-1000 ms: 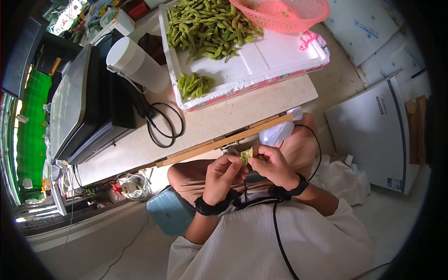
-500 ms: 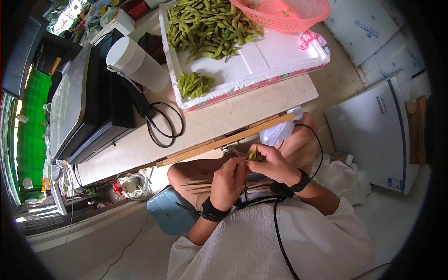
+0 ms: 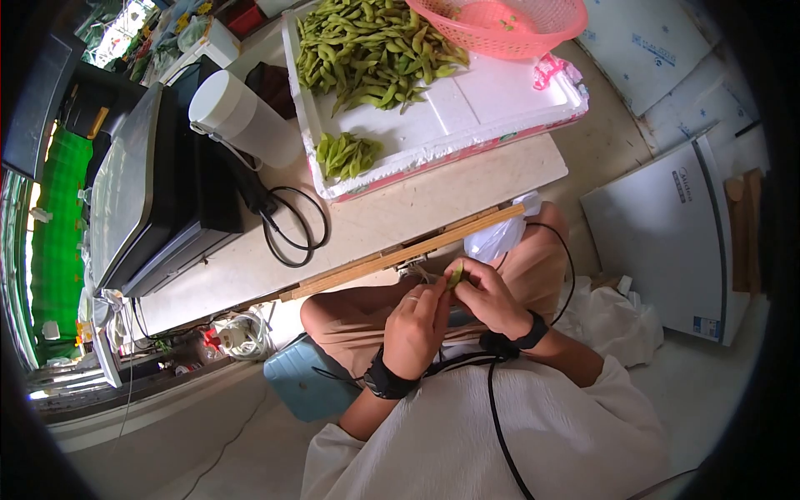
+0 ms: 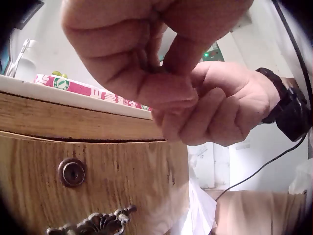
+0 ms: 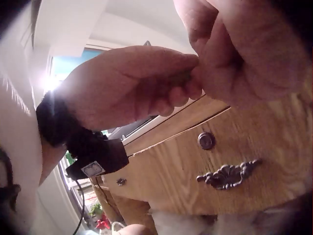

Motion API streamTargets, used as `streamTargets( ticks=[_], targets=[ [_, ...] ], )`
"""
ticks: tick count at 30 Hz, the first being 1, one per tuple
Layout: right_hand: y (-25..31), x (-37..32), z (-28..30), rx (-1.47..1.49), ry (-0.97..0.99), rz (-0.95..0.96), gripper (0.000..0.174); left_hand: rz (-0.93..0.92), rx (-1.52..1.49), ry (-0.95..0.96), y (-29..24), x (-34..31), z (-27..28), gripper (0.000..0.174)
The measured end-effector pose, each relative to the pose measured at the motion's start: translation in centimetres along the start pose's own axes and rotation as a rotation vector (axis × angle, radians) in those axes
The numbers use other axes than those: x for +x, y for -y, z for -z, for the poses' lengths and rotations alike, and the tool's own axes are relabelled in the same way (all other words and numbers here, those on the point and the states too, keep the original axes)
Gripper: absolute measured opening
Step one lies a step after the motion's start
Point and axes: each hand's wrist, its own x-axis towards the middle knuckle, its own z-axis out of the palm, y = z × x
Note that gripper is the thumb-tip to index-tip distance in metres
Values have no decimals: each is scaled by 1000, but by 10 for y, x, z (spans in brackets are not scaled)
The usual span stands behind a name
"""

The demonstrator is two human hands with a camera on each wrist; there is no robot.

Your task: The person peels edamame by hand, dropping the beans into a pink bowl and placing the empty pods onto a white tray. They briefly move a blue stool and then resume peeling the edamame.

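Observation:
A green soybean pod [image 3: 455, 277] stands between the two hands over the lap in the head view. My right hand [image 3: 492, 298] grips it with curled fingers and thumb. The fingertips of my left hand [image 3: 412, 330] pinch at the pod's near side, back of the hand turned up. In the left wrist view the fingertips of both hands meet, and the pod is hidden behind them. On the white foam tray [image 3: 492, 104] lie a big heap of soybean pods [image 3: 367, 54] and a small separate pile of pods [image 3: 347, 156].
A pink basket [image 3: 533, 37] with a few green beans sits at the tray's far right. Left of the tray stand a white lidded jug [image 3: 254, 125] and a black machine [image 3: 196, 192]. The wooden drawer [image 4: 117, 181] faces the hands. A white plastic bag [image 3: 493, 239] hangs beside the knee.
A pale, split pod was between both hands one second ago; now a green pod is there. My left hand has moved right and turned its back upward. The right hand stays nearly in place.

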Motion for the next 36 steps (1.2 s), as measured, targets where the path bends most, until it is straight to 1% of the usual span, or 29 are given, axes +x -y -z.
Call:
streamTargets(
  ticks=[1, 2, 3, 4, 5, 6, 8, 9, 10, 12, 13, 14, 15, 16, 18, 19, 21, 22, 24, 28, 30, 31, 34, 35, 36],
  targets=[
    [4, -2, -1, 62, 12, -11, 12, 42, -13, 15, 2, 0, 2, 21],
    [7, -3, -1, 63, 13, -10, 12, 83, -26, 31, 3, 0, 4, 20],
    [9, -5, 1, 193, 44, -74, 16, 82, -25, 30, 4, 1, 6, 20],
    [9, -7, 3, 323, 75, -137, 20, 213, -152, 21, 4, 1, 8, 19],
    [5, -6, 6, 473, 100, -156, 31, 345, -280, 13, 3, 1, 10, 18],
    [5, -6, 8, 474, 100, -155, 31, 344, -280, 14, 3, 1, 11, 18],
    [7, -7, 11, 640, 123, -255, 35, 484, -412, 1, 2, 1, 12, 17],
    [8, -7, 11, 663, 140, -244, 28, 483, -411, 3, 3, -1, 11, 17],
    [9, -8, 9, 664, 139, -243, 28, 460, -422, 15, 5, -2, 9, 18],
    [11, -10, 4, 384, 103, -184, 19, 433, -431, 26, 4, -2, 8, 19],
    [3, -10, 5, 378, 103, -138, 12, 353, -376, 33, 1, 0, 8, 20],
    [0, -8, 6, 378, 103, -134, 12, 275, -320, 40, -2, 1, 8, 20],
    [-3, -8, 6, 334, 50, -102, 11, 235, -294, 46, -6, 3, 10, 20],
    [-5, -10, 6, 293, -3, -74, 10, 238, -292, 47, -8, 1, 9, 20],
    [-4, -13, 7, 305, -2, -68, 9, 302, -309, 20, -10, -1, 9, 19],
    [-2, -14, 9, 316, -4, -61, 9, 298, -302, 13, -9, -4, 8, 19],
    [-3, -17, 10, 343, 3, -70, 9, 429, -406, 68, -2, -15, 5, 17],
    [-3, -19, 9, 343, 12, -67, 9, 428, -400, 61, -1, -18, 3, 17],
    [-5, -27, 9, 299, 44, -106, 10, 457, -593, -4, -3, -24, -4, 16],
    [-24, -41, 17, 286, 87, -82, 10, 436, -589, -9, -10, -36, -16, 17],
    [-30, -50, 20, 282, 64, -84, 9, 418, -586, -15, -15, -44, -23, 17],
    [-34, -54, 23, 306, 78, -84, 7, 377, -521, -16, -18, -47, -25, 17],
    [-49, -66, 31, 302, 69, -68, 6, 411, -548, -1, -19, -62, -41, 17],
    [-54, -70, 31, 305, 66, -67, 6, 371, -525, 8, -21, -67, -44, 16],
    [-59, -73, 31, 307, 28, -44, 5, 370, -525, 14, -23, -69, -48, 16]
  ],
)
